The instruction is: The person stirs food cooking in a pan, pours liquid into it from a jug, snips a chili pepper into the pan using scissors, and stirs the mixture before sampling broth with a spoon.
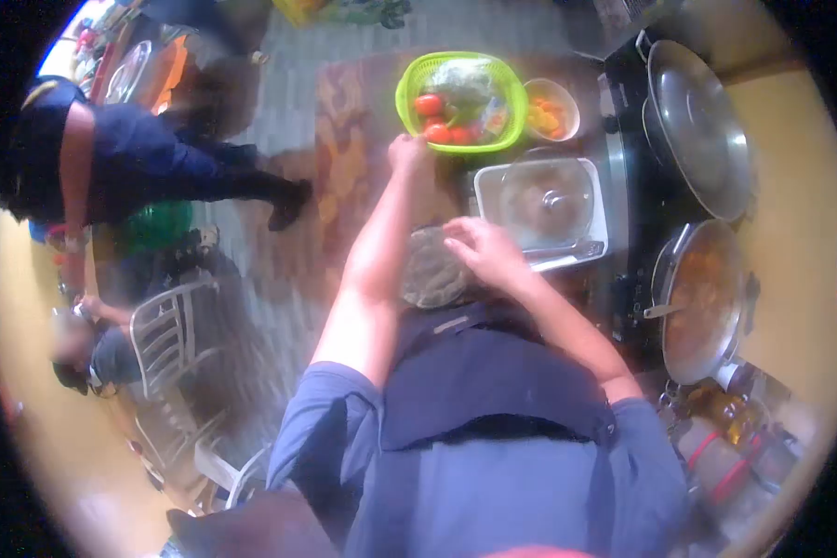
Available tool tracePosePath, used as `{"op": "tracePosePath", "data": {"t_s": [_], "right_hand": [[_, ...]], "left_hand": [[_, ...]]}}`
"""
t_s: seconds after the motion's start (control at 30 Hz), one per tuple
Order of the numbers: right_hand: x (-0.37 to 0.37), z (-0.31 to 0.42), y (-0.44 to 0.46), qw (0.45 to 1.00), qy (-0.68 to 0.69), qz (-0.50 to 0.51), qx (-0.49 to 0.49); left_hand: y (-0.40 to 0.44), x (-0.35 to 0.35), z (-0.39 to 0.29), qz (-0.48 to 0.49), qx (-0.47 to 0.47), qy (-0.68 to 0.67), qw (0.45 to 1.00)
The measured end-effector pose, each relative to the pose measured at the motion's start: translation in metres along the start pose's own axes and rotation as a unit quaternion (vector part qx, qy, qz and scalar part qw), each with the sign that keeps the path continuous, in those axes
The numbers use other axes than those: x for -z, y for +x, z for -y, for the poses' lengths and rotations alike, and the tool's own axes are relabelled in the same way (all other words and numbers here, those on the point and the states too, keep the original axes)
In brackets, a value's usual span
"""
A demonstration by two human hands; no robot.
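Note:
My left hand point(408, 154) is stretched forward, its fingers closed at the near left corner of a lime-green plastic basket point(507, 84). In the basket lie several red tomatoes point(429, 104), something green and a clear plastic bag point(462, 80). My right hand point(489, 252) hovers near a round, pale, patterned dish or mat point(432, 272), thumb and fingers apart and nothing visible in them. Whether it touches the round thing I cannot tell. Beside this hand is a white tray point(599, 206) with a clear glass lid point(549, 200) in it.
A bowl point(574, 110) of orange and yellow pieces stands right of the basket. Farther right, the stove carries a large covered pan point(702, 130) and a pan of orange-red food point(702, 302) with a spoon. At left are a person in dark clothing point(149, 153), another person lower down and white chairs point(175, 325).

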State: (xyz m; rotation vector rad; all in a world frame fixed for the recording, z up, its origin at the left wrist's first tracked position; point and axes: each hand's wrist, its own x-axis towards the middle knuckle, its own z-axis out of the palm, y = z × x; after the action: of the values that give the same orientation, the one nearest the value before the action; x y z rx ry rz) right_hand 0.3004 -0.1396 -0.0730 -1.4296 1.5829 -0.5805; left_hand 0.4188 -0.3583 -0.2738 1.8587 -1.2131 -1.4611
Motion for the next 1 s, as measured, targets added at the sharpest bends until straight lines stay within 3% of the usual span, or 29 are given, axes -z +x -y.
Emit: {"op": "tracePosePath", "data": {"t_s": [0.07, 0.13, 0.17, 0.23, 0.33, 0.4, 0.53, 0.6, 0.63, 0.7, 0.73, 0.77, 0.83, 0.87, 1.0], "right_hand": [[-0.001, 0.015, 0.007, 0.998, -0.015, -0.008, 0.067], [-0.007, 0.019, 0.004, 0.997, -0.024, -0.005, 0.073], [-0.011, 0.021, 0.003, 0.996, -0.031, -0.002, 0.084], [-0.019, 0.014, -0.001, 0.998, -0.015, 0.013, 0.066], [-0.030, 0.000, -0.003, 0.998, -0.021, 0.018, 0.060], [-0.036, -0.002, 0.007, 0.995, -0.065, -0.031, 0.075], [-0.049, -0.001, 0.048, 0.985, -0.095, -0.098, 0.100], [-0.065, -0.001, 0.077, 0.961, -0.168, -0.183, 0.117], [-0.070, 0.000, 0.088, 0.963, -0.166, -0.177, 0.120], [-0.077, 0.003, 0.106, 0.968, -0.248, -0.021, 0.043], [-0.093, -0.011, 0.111, 0.954, -0.268, -0.081, 0.109], [-0.106, -0.020, 0.111, 0.954, -0.267, -0.077, 0.110], [-0.122, -0.029, 0.112, 0.945, -0.233, -0.070, 0.219], [-0.125, -0.016, 0.100, 0.930, -0.176, -0.135, 0.293], [-0.122, 0.024, 0.049, 0.933, -0.138, -0.105, 0.316]], "left_hand": [[-0.057, 0.011, -0.047, -0.127, -0.015, -0.053, 0.990], [-0.007, 0.023, 0.010, -0.124, -0.066, -0.041, 0.989], [-0.047, 0.047, -0.020, -0.129, -0.065, 0.081, 0.986], [-0.047, 0.069, 0.008, -0.105, -0.033, -0.039, 0.993], [-0.071, 0.105, 0.042, -0.073, -0.002, -0.040, 0.997], [-0.090, 0.126, 0.070, -0.082, 0.043, -0.044, 0.995], [-0.167, 0.155, 0.080, -0.066, 0.036, -0.038, 0.996], [-0.190, 0.164, 0.092, -0.071, 0.038, 0.086, 0.993], [-0.194, 0.165, 0.105, -0.077, 0.043, 0.085, 0.992], [-0.200, 0.162, 0.138, -0.038, 0.056, 0.025, 0.997], [-0.203, 0.158, 0.147, -0.041, 0.064, 0.033, 0.997], [-0.209, 0.157, 0.144, -0.043, 0.068, 0.032, 0.996], [-0.215, 0.157, 0.130, -0.031, 0.099, -0.030, 0.994], [-0.210, 0.156, 0.137, -0.023, 0.095, -0.030, 0.995], [-0.222, 0.160, 0.109, 0.000, 0.115, -0.081, 0.990]]}}
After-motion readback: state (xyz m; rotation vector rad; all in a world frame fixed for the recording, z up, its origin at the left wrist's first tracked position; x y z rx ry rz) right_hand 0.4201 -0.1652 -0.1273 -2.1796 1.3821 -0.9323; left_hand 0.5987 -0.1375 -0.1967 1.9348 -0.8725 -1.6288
